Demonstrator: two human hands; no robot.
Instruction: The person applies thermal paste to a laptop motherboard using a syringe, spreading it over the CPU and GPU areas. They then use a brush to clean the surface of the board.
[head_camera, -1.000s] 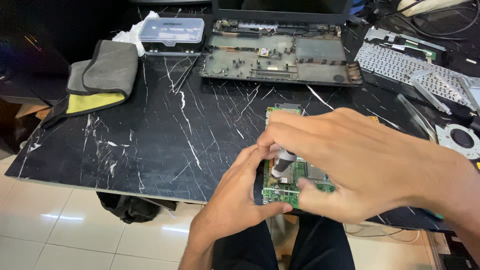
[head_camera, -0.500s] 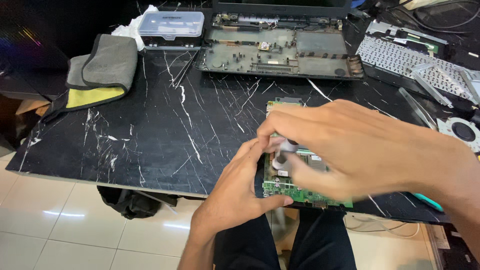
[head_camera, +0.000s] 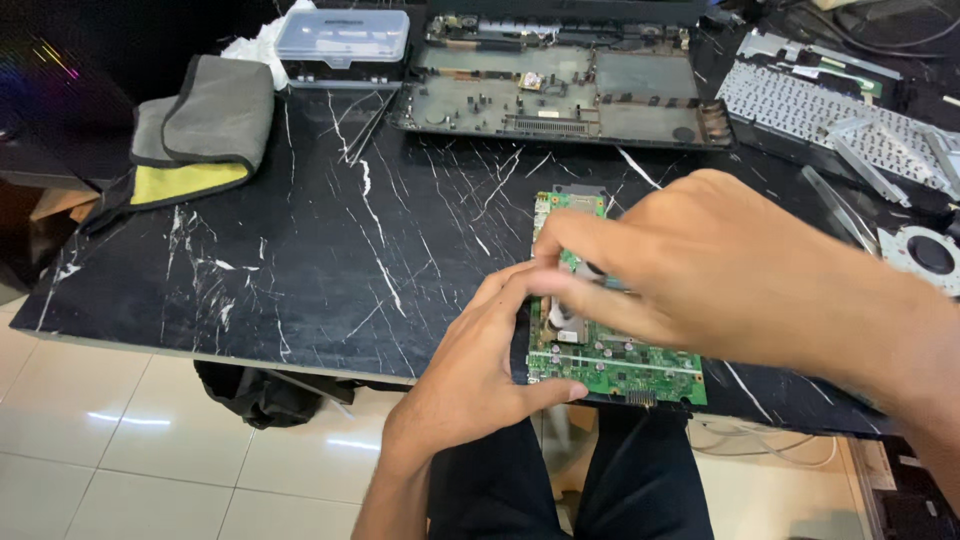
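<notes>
Left hand clasps the edge of the green board, thumb beneath; right hand pinches a small dark part over it. Board lies flat at the tabletop front edge.

Left hand: fingers curled, thumb extended rightward. Right hand: palm down, fingertips pinched together beside the left.

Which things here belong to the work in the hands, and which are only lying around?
In use:
left hand
right hand
green circuit board

Lying about:
grey and yellow cloth
clear plastic box
open laptop base
keyboard
fan
</notes>
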